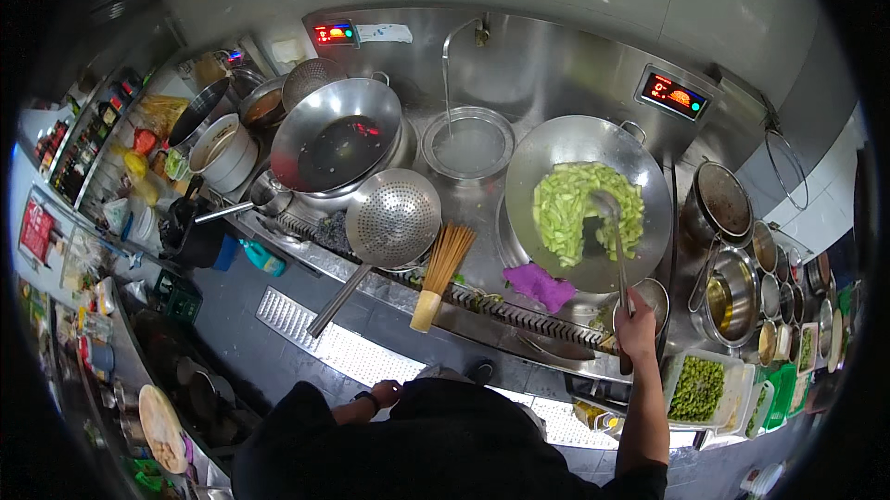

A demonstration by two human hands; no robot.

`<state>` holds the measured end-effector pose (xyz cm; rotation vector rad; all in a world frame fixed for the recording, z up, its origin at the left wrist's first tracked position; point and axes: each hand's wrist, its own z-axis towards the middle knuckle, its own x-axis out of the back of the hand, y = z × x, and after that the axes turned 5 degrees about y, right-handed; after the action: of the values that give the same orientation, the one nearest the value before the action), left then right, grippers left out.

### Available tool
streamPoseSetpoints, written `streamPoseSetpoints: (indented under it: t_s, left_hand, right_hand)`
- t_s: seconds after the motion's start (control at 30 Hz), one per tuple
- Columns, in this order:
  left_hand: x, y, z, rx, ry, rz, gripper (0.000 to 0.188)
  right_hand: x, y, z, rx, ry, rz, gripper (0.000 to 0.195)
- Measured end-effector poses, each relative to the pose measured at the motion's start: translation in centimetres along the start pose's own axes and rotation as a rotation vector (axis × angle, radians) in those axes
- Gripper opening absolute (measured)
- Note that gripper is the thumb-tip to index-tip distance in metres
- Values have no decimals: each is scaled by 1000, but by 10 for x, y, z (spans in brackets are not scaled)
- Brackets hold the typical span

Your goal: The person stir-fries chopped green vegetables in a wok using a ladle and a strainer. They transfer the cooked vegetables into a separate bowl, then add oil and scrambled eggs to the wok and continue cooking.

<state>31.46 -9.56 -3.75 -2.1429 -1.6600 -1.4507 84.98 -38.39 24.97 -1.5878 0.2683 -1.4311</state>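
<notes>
My right hand [636, 325] grips the handle of a long metal ladle [615, 222], whose bowl rests among chopped pale green vegetable pieces [558, 211] in a large steel wok [525, 159]. A purple cloth [539, 286] lies at the wok's near edge. Beside my body, low down, is my left hand [386, 393]; its fingers are curled, and whether it holds anything cannot be seen. Left of the wok, a thin stream of water from a curved tap [448, 48] runs into a round basin [467, 145]. A perforated strainer ladle [393, 218] and a bamboo wok brush [443, 274] lie nearer me.
A second wok [337, 135] with dark liquid sits at the left. A steel bowl of yellow oil [723, 302] and a plastic tub of chopped green vegetables [697, 389] stand at the right. A slotted drain channel [514, 311] runs along the range's near edge.
</notes>
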Motion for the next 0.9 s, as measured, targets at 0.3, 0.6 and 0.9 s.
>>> streamPoseSetpoints:
  t_s: [0.3, 0.6, 0.9]
  left_hand:
    - [-6, -93, -124, 317, 269, -511, 24]
    - [10, -144, -136, 232, 325, -453, 17]
    - [224, -93, -37, 148, 876, -450, 28]
  right_hand:
    - [-26, -8, 72, -66, 249, -116, 52]
    - [-60, -12, 26, 266, 343, -510, 35]
    - [-327, -188, -123, -73, -291, -190, 103]
